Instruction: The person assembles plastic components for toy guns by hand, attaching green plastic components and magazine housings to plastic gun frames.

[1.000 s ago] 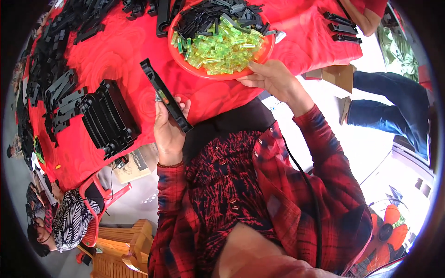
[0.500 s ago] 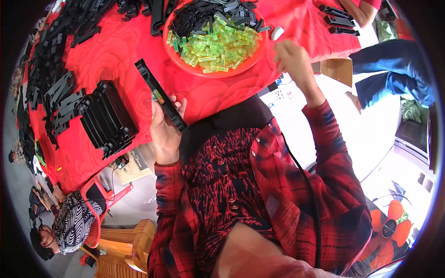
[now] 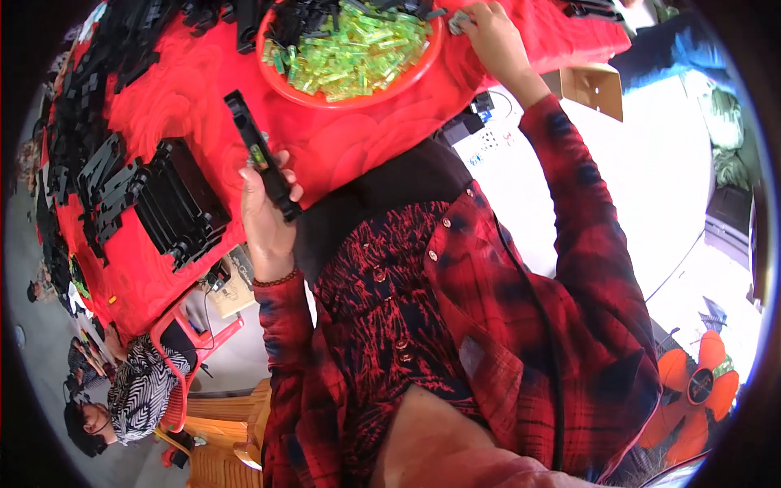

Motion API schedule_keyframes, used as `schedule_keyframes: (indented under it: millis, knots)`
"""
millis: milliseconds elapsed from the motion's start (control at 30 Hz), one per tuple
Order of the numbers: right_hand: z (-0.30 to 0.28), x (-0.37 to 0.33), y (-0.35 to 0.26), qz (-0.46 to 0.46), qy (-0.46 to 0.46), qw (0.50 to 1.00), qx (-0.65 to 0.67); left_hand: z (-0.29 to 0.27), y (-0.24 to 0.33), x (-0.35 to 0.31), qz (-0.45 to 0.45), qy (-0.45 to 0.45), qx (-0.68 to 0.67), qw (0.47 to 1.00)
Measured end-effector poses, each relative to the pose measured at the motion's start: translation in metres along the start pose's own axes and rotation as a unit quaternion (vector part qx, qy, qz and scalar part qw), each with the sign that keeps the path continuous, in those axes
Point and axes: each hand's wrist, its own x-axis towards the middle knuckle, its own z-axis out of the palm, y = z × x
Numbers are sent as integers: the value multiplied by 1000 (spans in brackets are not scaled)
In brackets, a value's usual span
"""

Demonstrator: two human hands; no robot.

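Observation:
My left hand (image 3: 267, 213) is closed around a black spirit level (image 3: 245, 126), held tilted over the near edge of the table. A small yellow-green vial (image 3: 259, 156) sits in its middle. Past the right rim of a red bowl (image 3: 346, 104), my right hand (image 3: 498, 45) has its fingertips closed on a small grey-white lump (image 3: 460, 23). Many clear yellow-green vials (image 3: 358, 61) fill the near part of the bowl, with black plastic pieces (image 3: 313, 23) behind them.
A stack of black level bodies (image 3: 175, 203) stands on the red tablecloth (image 3: 163, 102); loose black parts (image 3: 98, 73) cover the left side. An open cardboard box (image 3: 590, 91) is at right. Another person (image 3: 146, 386) sits lower left, and an orange fan (image 3: 691, 390) stands lower right.
My right hand has reached farther up and closed on the grey-white lump beside the bowl. The left hand, still holding the level, has shifted slightly left as the whole view moved.

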Motion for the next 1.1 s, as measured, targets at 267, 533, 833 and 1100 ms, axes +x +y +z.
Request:
schedule_keyframes:
  millis: [267, 533, 833, 1100]
  knots:
    - [-26, 20, -27, 110, -65, 957, 259, 1, -1, 15, 48, 63, 340, 937]
    - [-16, 11, 1, 262, -39, 808, 525, -12, 1, 22, 28, 48, 322, 945]
    - [-71, -72, 30, 121, -107, 729, 665, -18, -5, 28, 69, 51, 321, 943]
    - [39, -234, 60, 402, -164, 668, 604, -8, -5, 28, 69, 80, 350, 931]
